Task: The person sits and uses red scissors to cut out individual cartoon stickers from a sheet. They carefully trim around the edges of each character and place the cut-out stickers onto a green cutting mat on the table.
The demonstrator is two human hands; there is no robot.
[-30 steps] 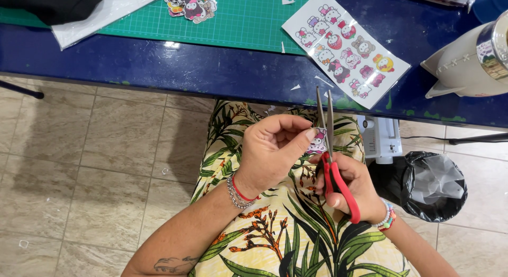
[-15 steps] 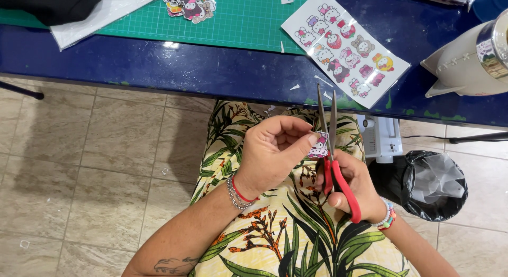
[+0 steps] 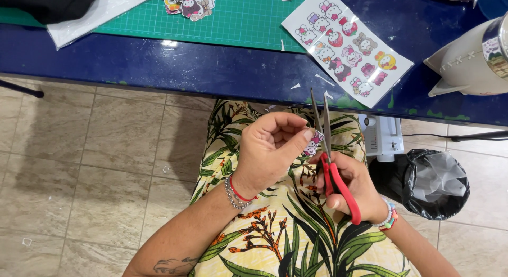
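- The small sticker cut-out is pinched at its left edge between the thumb and fingertips of the left hand, held over the lap, near of the counter edge
- It looks like thin printed paper: very light, floppy, easy to crease or tear, so I judge a light pinch close to the cutting line, on the part away from the blades, keeps it flat and steady
- Its picture is too small to tell beyond pink, white and dark patches
- The red-handled scissors stand just right of the cut-out, blades pointing far toward the counter and only slightly parted, their edges touching or just beside the paper; I cannot tell whether they are biting into it
- The right hand has its fingers closed through and around the red loops, gripping the scissors firmly
- Both wrists carry bead bracelets; the lap below is covered by a leaf-print dress
- On the blue counter beyond lies a sticker sheet of printed cartoon figures, partly on the green cutting mat, with small paper scraps about
- A pile of finished cut-outs sits on the far part of the mat
- To the right on the floor stands a black-lined waste bin
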